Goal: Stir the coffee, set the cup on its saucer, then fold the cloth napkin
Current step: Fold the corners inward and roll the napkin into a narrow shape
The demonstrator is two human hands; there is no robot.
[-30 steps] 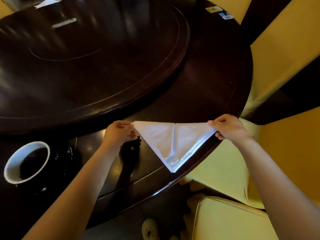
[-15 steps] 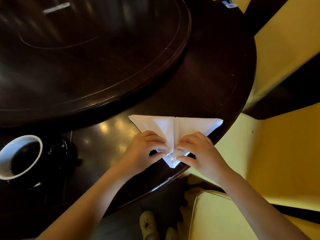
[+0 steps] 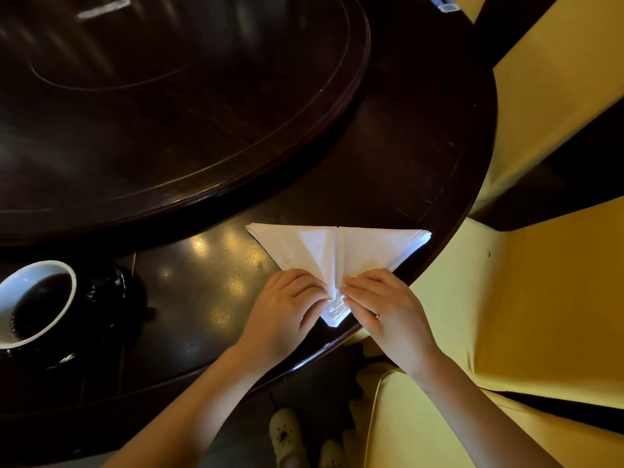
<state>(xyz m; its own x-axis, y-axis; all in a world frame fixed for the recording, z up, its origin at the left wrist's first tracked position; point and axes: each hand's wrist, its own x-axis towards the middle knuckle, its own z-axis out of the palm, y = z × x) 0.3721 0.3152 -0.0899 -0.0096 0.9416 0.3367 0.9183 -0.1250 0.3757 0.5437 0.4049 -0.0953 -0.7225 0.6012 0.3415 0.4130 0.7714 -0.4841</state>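
Head camera, at a dark table: the left hand (image 3: 287,312) and right hand (image 3: 385,309) pinched the near point of a white cloth napkin folded into a triangle (image 3: 337,251), fingertips almost meeting at its centre seam. Beyond the knuckles the soft, light cloth lay flat on the dark polished wooden table (image 3: 388,146), likely to slide on the gloss unless held down by its layered corners. Well to the left of the left hand, a white ceramic cup of black coffee (image 3: 37,302) sat on its black glossy saucer (image 3: 104,292).
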